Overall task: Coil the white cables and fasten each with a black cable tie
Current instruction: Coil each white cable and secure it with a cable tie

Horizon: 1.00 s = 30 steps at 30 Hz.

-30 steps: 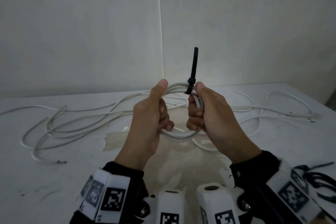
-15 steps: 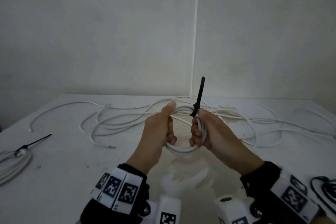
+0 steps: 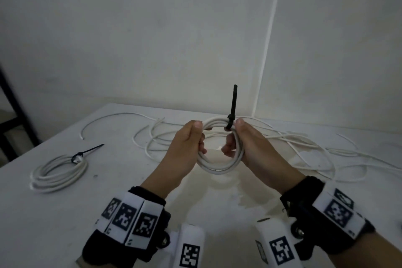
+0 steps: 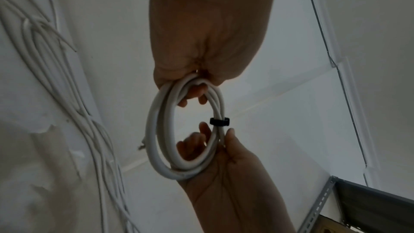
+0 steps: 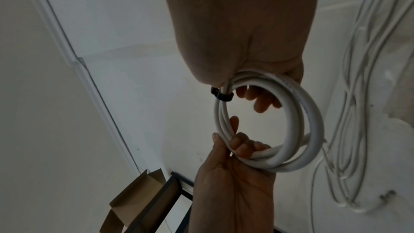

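While both hands, left (image 3: pixel 186 148) and right (image 3: pixel 247 147), grip the white coil (image 3: pixel 219 165), its black tie (image 3: pixel 232 113) stands upright

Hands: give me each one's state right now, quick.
Left hand: fingers curled round the white coil, holding it.
Right hand: grips the same coil beside the black cable tie.

Both hands (image 3: pixel 187 148) (image 3: pixel 245 143) raised, fingers curled, thumbs up top

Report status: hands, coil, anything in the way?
Left hand and right hand both grip the white coil. Black cable tie cinched round it, tail up. Finished coil on the table; loose cables behind. Nothing obstructing.
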Tool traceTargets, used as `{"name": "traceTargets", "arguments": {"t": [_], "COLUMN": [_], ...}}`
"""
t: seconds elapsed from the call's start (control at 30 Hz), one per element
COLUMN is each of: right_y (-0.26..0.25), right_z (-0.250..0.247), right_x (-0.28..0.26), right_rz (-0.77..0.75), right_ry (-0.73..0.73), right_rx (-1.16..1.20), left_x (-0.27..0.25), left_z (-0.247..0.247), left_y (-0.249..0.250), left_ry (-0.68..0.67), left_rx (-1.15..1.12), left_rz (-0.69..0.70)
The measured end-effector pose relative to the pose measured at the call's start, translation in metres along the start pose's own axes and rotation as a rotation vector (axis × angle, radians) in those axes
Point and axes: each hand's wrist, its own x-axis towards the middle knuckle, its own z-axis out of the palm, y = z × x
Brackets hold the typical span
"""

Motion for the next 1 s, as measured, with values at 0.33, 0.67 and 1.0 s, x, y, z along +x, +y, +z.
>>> {"name": "traceTargets", "arguments": {"t": [0.33,0.67,1.0], "right_y": [0.008,0.037,0.067], "right_z": [0.044,0.036,0.036], "right_x": [0.009,0.024,0.047], "right_rz": [0.077,0.237,0.281], "right_ry": [-0.251,-0.139,-0.155], "right_rx": [-0.102,-0.509,-0.667], "left_x": [-0.004,-0.002,0.010], "left_z": [-0.047,-0.159,-0.254], "left_y": [-0.024,-0.068,-0.085], "left_ry": [0.108,0.213,0.426], "left_rx": [0.102,0.155,0.555], "left_rz": [-0.046,-0.296,-0.306]}}
